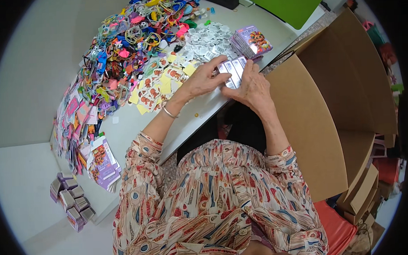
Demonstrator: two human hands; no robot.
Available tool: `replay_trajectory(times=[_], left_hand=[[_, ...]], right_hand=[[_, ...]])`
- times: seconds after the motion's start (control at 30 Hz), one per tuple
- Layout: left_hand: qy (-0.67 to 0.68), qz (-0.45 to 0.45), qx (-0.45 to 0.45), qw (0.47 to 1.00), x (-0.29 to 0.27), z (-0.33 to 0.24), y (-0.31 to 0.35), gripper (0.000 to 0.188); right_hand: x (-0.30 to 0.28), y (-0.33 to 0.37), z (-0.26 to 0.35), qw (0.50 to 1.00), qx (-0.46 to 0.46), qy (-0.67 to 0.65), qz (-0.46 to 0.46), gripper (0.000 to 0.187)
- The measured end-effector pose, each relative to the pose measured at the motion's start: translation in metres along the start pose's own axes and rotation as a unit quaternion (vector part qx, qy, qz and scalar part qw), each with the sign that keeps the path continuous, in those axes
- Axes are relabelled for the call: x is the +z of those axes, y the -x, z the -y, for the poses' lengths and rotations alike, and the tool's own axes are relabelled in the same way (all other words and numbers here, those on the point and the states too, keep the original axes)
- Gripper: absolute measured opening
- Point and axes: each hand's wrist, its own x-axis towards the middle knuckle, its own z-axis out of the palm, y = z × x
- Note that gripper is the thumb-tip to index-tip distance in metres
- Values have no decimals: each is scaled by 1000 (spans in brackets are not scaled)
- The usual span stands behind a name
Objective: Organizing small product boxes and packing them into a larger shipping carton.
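Near the table's right edge, a few small purple-and-white boxes [232, 71] stand side by side in a row between my hands. My left hand [205, 79] is closed on their left side, thumb lying over the near part. From the right, my right hand [255, 86] grips the same row, fingers bent over the far corner and thumb at the near end. Just beyond my hands is a stack of purple cartoon-printed boxes [255, 41]. White printed packets [210, 39] lie heaped to the left of that stack. Cartoon stickers and yellow paper squares [155, 86] spread left of my left hand.
A large pile of colourful trinkets and bands [129, 44] covers the table's far left. Flat purple cartons [103, 164] lie near the left edge, with several open small boxes [72, 200] beyond them. A big open cardboard box [307, 128] stands close at my right.
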Motion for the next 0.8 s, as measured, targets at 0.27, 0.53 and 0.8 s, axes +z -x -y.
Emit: replay_trajectory(times=[0.27,0.53,0.8], left_hand=[[-32,-30,116,992,1,18,-14,52],[-30,6,132,991,-4,21,-20,48],[-86,50,92,991,-7,10,-19,55]], right_hand=[[-1,-2,-2,1000,4,-22,18,85],[4,-5,-4,1000,15,-25,11,86],[1,-4,-2,999,37,-20,0,82]])
